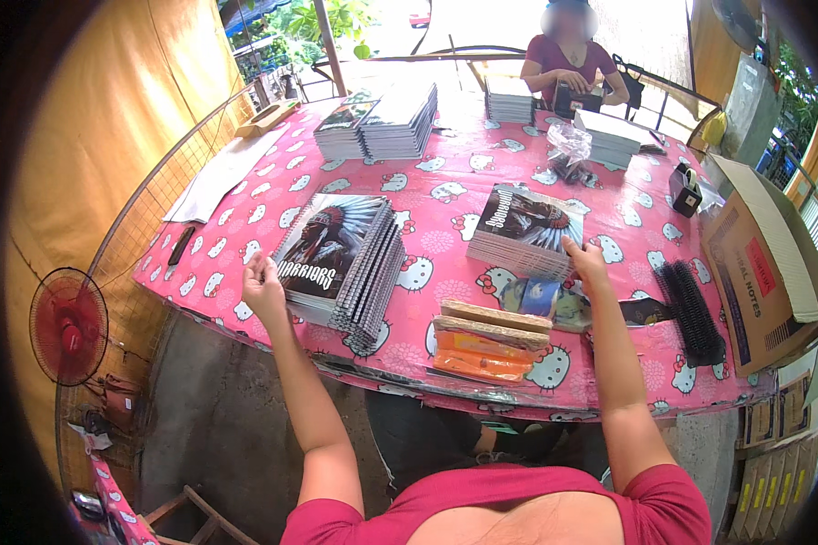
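Note:
My left hand [264, 289] hovers at the near left corner of a stack of spiral-bound notebooks [341, 259], fingers loosely curled and holding nothing I can see. My right hand [586, 261] rests its fingertips on the near right corner of a second, smaller stack of notebooks [524, 230]. Both stacks show a dark cover with a feathered headdress picture. They lie on a table with a pink cartoon-cat cloth [436, 195].
Wooden blocks on an orange packet [489, 341] and tape rolls [541, 295] lie at the near edge. Black binding combs [691, 311], a cardboard box [759, 263] and a tape dispenser [684, 189] sit right. More notebook piles [382, 123] lie far. A person [568, 64] sits opposite. A red fan [68, 325] stands left.

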